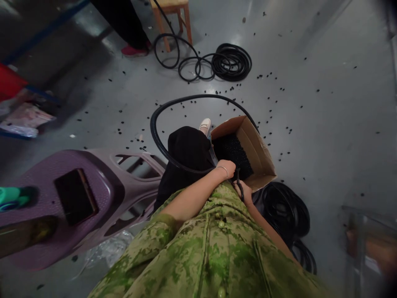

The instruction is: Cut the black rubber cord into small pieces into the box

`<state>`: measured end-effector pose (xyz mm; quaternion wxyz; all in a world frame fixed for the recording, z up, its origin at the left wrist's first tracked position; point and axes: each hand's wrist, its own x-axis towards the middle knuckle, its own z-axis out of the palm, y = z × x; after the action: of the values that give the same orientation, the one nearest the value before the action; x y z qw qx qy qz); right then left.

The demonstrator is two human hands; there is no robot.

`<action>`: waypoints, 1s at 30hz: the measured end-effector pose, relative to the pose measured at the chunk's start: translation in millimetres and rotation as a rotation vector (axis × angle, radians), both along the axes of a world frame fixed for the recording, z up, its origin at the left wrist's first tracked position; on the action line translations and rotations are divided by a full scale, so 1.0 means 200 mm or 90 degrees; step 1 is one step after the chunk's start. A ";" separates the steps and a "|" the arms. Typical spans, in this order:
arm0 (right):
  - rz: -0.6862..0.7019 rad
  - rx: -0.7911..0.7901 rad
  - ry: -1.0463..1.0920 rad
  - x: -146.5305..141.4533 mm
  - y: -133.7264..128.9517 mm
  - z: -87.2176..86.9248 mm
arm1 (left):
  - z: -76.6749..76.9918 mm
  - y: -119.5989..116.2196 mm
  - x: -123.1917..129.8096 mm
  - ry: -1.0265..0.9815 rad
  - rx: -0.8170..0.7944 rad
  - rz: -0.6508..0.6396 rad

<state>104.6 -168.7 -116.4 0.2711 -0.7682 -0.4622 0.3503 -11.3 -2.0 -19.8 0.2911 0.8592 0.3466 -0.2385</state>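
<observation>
My left hand (226, 169), with a thin bracelet at the wrist, is closed around a black ribbed hose (155, 132). From that hand the hose arcs over my dark-trousered knee and round behind the box. Close beside it, my right hand (244, 193) is wrapped around black-handled scissors (240, 185), whose blades are hard to make out. Both hands are at the near edge of an open cardboard box (260, 153). Inside the box lies a heap of small black pieces (231, 151).
A coiled black hose (232, 62) lies ahead near a wooden stool (170, 6) and another person's leg (127, 25). More hose coils (285, 211) are at right. On the left, a purple plastic stool (37, 174) bears a phone (76, 196). Black bits dot the floor.
</observation>
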 end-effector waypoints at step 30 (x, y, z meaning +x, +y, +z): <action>-0.029 0.005 0.147 0.00 -0.02 0.08 | 0.09 0.00 -0.04 -0.029 0.007 0.059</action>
<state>105.0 -172.3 -99.9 0.3337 -0.7318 -0.4118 0.4284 -18.7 -2.2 -1.7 0.3047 0.8491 0.3805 -0.2035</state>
